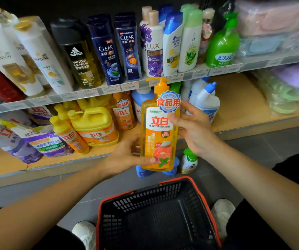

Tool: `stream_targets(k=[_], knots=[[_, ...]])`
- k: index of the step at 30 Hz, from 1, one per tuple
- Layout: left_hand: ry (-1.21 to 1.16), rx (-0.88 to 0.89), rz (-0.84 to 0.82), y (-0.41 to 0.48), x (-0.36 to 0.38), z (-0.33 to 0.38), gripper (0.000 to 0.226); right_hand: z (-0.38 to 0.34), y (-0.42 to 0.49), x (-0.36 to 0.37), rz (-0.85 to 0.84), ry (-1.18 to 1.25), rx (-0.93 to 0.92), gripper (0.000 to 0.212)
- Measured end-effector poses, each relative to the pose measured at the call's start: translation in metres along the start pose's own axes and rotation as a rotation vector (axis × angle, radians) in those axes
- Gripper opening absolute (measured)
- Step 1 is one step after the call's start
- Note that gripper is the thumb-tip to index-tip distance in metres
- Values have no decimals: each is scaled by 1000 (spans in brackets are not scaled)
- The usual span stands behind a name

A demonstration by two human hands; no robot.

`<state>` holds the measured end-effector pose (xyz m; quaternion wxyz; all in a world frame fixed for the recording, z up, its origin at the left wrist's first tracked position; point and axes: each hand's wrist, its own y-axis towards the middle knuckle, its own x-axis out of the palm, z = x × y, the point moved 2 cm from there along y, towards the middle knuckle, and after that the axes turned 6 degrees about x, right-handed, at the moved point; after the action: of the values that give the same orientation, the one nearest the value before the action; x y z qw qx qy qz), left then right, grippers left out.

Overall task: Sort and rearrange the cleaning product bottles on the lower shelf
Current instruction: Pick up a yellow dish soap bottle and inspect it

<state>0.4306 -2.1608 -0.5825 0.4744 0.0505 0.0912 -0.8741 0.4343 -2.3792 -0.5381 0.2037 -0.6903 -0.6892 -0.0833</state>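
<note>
Orange pump bottle (160,130) upright in grip of left hand (125,157) low, right hand (194,128) high, before edge of lower shelf (244,112).

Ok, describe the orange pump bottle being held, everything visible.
The orange pump bottle is translucent plastic, with an orange pump head, a blue-edged round tag at its neck and a white-and-orange fruit label. It is upright, lifted before the lower shelf. The left hand grips its base; the right hand holds its upper side, thumb on the label.
</note>
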Motion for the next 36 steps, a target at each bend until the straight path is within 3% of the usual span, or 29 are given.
stream_targets(k=[6,12,15,17,19,20,22,26,30,36], knots=[[-300,38,1,1,16,-1,85,-9,-6,-5,0,124,1,42],[-271,112,183,3,8,18,84,-21,-4,-8,-28,10,0,42],[-193,152,276,4,-4,30,80,-26,-6,-15,121,-259,-84,31],[-141,163,312,5,-12,35,76,-29,-8,-21,373,-488,-227,27],[-60,159,341,7,-19,38,75,-33,-12,-24,608,-723,-440,40],[-17,157,347,7,-22,40,72,-35,-14,-21,627,-831,-570,48],[72,148,329,6,-24,42,71,-35,-16,-10,468,-1002,-718,66],[200,151,268,4,-16,51,78,-15,-10,1,-91,-1554,-483,101],[336,193,218,2,-10,55,77,-8,-5,-4,-152,-1750,-387,104],[606,371,198,0,-8,61,73,4,-3,-7,-186,-1570,-296,91]])
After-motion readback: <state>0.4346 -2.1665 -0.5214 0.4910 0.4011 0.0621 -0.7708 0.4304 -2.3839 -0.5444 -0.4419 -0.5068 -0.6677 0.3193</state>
